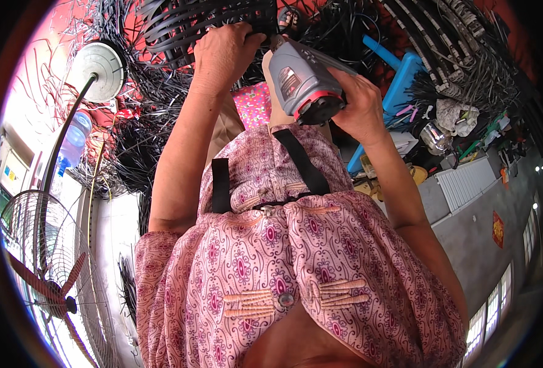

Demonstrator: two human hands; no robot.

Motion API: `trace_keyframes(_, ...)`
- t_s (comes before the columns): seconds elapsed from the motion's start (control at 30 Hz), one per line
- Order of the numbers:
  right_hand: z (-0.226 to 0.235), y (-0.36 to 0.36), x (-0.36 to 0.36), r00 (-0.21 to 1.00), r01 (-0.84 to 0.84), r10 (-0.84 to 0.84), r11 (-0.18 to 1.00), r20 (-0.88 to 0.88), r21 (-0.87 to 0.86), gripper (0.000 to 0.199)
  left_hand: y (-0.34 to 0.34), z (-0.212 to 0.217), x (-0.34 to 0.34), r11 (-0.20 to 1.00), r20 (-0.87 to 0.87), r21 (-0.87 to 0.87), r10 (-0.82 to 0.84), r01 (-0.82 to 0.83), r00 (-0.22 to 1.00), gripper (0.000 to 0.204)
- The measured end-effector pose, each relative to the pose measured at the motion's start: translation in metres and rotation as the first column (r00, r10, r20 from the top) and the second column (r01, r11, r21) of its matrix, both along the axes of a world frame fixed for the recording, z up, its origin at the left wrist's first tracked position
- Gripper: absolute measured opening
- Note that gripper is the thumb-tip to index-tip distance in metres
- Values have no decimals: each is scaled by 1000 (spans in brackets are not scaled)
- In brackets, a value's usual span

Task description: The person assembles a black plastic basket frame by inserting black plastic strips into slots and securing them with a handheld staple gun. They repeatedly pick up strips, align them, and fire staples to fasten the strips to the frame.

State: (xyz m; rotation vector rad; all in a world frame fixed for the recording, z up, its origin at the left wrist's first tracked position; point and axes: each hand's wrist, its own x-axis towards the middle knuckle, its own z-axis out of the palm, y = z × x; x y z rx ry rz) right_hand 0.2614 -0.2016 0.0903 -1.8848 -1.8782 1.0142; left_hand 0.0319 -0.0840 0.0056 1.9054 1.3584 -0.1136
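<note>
My left hand (222,58) rests on a woven piece of flat black strips (176,27) in front of my knees. Its fingers curl down over the edge of the strips, and the fingertips are partly hidden. In my right hand (362,101) is a grey staple gun (302,76) with a red band and a black end cap. My fingers wrap its far side, mostly hidden behind the body. The tool's nose points away from me, against or just beside the black weave near my left hand; I cannot tell if they touch.
Loose black strips (143,153) lie heaped on the left. A blue plastic stool (400,83) stands on the right, near bundles of strips (443,55) and small clutter. A floor fan (51,288) stands at the left, below a round grey base (97,72) and a water bottle (75,138).
</note>
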Motion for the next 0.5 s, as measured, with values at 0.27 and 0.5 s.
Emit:
trace_keyframes(0.27, 1, 3, -1, 1000, -24, 23, 999, 6, 45, 52, 1, 3, 0, 1000, -33, -9, -12, 12, 999, 35)
trace_keyframes(0.5, 14, 9, -13, 998, 15, -11, 998, 66, -60, 44, 0, 6, 2, 1000, -31, -11, -6, 6, 1000, 34)
